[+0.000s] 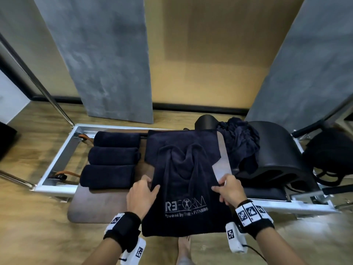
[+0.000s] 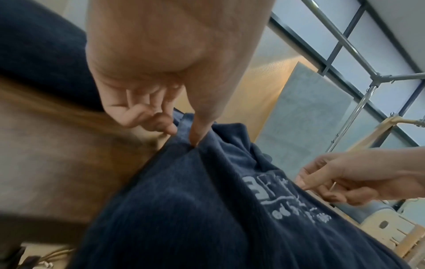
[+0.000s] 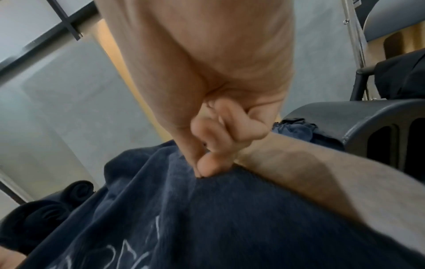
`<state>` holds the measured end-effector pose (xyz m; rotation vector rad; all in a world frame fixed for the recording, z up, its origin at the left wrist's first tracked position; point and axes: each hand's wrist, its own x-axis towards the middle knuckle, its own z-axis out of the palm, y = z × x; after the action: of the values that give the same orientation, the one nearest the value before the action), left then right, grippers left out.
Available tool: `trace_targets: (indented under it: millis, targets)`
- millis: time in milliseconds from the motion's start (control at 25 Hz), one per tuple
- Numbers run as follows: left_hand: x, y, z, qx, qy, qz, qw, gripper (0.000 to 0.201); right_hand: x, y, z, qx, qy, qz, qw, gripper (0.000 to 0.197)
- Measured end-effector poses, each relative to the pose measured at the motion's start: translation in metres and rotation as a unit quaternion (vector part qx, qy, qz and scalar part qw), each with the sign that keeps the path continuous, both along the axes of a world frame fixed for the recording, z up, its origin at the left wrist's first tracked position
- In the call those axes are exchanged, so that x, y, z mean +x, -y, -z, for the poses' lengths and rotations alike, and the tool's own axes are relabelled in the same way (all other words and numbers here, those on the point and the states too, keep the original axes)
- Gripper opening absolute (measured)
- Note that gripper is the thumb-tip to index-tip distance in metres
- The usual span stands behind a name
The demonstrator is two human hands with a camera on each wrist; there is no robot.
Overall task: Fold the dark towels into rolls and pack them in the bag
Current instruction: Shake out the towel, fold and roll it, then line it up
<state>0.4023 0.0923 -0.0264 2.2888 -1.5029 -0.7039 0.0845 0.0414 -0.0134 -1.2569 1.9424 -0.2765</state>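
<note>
navy terry towel [image 1: 183, 180] is being pinched at both side edges by the left hand [image 1: 142, 196] and right hand [image 1: 228, 190], bunched between them

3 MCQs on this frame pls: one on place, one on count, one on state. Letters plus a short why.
1. Where do the rolled towels lie relative to the spread logo towel?
A. On its left
B. On its right
C. On top of it

2. How many rolled towels are there?
A. One
B. Three
C. Five

3. What are the hands doing with the logo towel?
A. Both pinch its side edges
B. Only one touches it
C. Both hover clear of it

Key:
1 A: the rolled towels sit in a row left of the logo towel.
2 B: three rolls lie side by side.
3 A: the left hand and right hand each pinch an edge, thumb against finger in the wrist views.
</note>
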Motion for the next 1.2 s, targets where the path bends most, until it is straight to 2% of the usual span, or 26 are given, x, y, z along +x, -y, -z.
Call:
trace_targets:
  millis: [120,200,320,360,400,440,480,520,560,640,720,800,880,1000,1080,1200]
  targets:
    - [-0.002,-0.011,-0.004,-0.027,-0.044,-0.002,0.999,0.01,0.003,-0.01,0.007,-0.014,0.03,0.024,0.999,0.022]
    - [-0.001,-0.01,-0.007,-0.065,-0.079,-0.032,0.994,0.013,0.005,-0.01,0.003,-0.033,0.115,0.079,0.99,0.02]
    - [0.001,-0.007,-0.012,-0.14,-0.221,-0.11,0.959,0.008,0.007,-0.015,-0.013,-0.091,0.289,0.173,0.937,0.012]
    - [0.001,-0.008,-0.014,-0.153,-0.268,-0.113,0.945,0.017,0.007,-0.018,-0.017,-0.108,0.327,0.182,0.921,0.016]
    - [0.001,-0.011,-0.015,-0.159,-0.298,-0.092,0.937,0.038,0.008,-0.022,-0.019,-0.118,0.344,0.176,0.915,0.025]
    - [0.0,-0.016,-0.012,-0.161,-0.297,-0.054,0.94,0.055,0.008,-0.027,-0.018,-0.127,0.338,0.159,0.919,0.033]
    - [0.0,-0.023,-0.008,-0.161,-0.272,-0.015,0.949,0.063,0.009,-0.035,-0.016,-0.139,0.305,0.13,0.933,0.035]
    - [0.0,-0.03,-0.003,-0.167,-0.235,0.028,0.957,0.06,0.008,-0.041,-0.013,-0.158,0.244,0.089,0.953,0.031]
    - [0.0,-0.039,0.003,-0.175,-0.183,0.073,0.965,0.049,0.007,-0.049,-0.008,-0.179,0.163,0.039,0.969,0.025]
    - [0.004,-0.058,0.013,-0.149,-0.081,0.162,0.972,0.028,0.005,-0.064,0.001,-0.206,0.029,-0.06,0.976,0.017]
    - [0.009,-0.073,0.02,-0.093,0.003,0.233,0.968,0.048,0.004,-0.076,0.006,-0.211,-0.027,-0.123,0.969,0.016]
    - [0.015,-0.081,0.023,-0.078,0.058,0.259,0.961,0.066,0.004,-0.083,0.009,-0.204,-0.051,-0.16,0.964,0.023]
    - [0.021,-0.086,0.023,-0.085,0.078,0.267,0.957,0.059,0.002,-0.09,0.012,-0.201,-0.06,-0.181,0.961,0.032]
    - [0.029,-0.089,0.017,-0.1,0.08,0.286,0.95,0.032,-0.003,-0.1,0.013,-0.204,-0.047,-0.193,0.959,0.046]
    - [0.036,-0.089,0.013,-0.141,0.044,0.283,0.948,0.014,-0.007,-0.105,0.014,-0.211,-0.041,-0.202,0.956,0.055]
    - [0.038,-0.081,0.006,-0.197,-0.051,0.217,0.955,0.012,-0.013,-0.109,0.019,-0.225,-0.053,-0.213,0.949,0.06]
